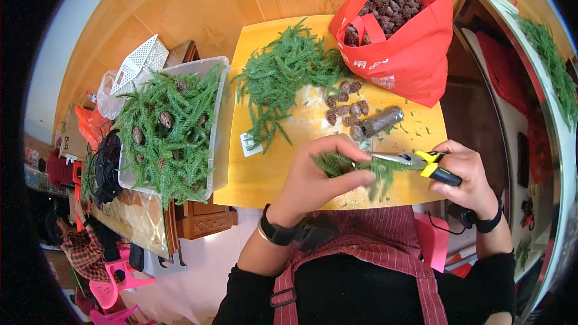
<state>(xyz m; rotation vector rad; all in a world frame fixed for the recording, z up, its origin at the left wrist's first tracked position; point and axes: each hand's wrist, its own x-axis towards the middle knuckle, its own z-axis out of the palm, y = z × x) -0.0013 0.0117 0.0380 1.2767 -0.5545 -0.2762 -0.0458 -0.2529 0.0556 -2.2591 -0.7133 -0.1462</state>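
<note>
step: mid-assembly, I judge — fixing a green sprig (pixel 355 168) w/ the pliers (pixel 415 159), at the near edge of the yellow desk (pixel 253 180).
L hand (pixel 319 180): fingers clamped round the sprig's stem end, thumb on top; sprig just above the desk's near edge, tips hanging twd the R.
R hand (pixel 463 177): fingers closed on the pliers' yellow-black grips; nose points L, meets the sprig by my L fingertips.
pliers' tip: can't tell if it's biting anything, too small.
nearby: pine cones (pixel 346 108) + a dark roll (pixel 380 121) mid-desk; loose sprig heap (pixel 283 78) twd far-L corner; red bag (pixel 403 36) of cones at far-R corner.
off desk: clear bin (pixel 220 138) of sprigs + cones, L of it.
next move needs: I'd say steady L pinch, small squeeze/twist w/ R, nose kept off my fingertips.
</note>
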